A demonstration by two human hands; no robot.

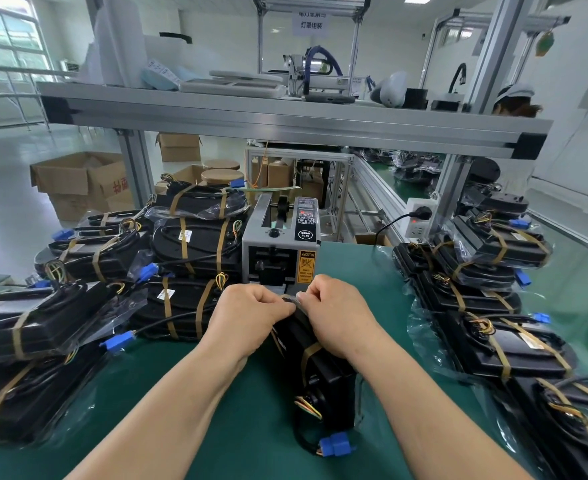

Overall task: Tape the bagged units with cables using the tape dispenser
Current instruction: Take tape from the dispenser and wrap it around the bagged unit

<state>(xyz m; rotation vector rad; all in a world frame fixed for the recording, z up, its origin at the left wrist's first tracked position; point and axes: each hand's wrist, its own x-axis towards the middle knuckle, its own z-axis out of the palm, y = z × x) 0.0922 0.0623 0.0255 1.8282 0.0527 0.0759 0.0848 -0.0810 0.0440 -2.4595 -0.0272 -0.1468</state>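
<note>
Just in front of the tape dispenser (280, 251), the bagged unit (320, 362) lies on the tabletop (251, 427), its blue connector (336, 445) at the end farthest from the dispenser. Your left hand (251, 315) and right hand (337, 315): each grip closed, pinching the unit's dispenser-side end. Stacks of taped units (188, 244) sit left and right of the dispenser.

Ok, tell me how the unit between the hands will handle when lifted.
The unit is a black, hard-looking block, so probably stiff and fairly heavy for its size. Its clear bag looks glossy, likely slippery under fingers. The blue plug trails loose at the near end, so it will probably dangle.
</note>
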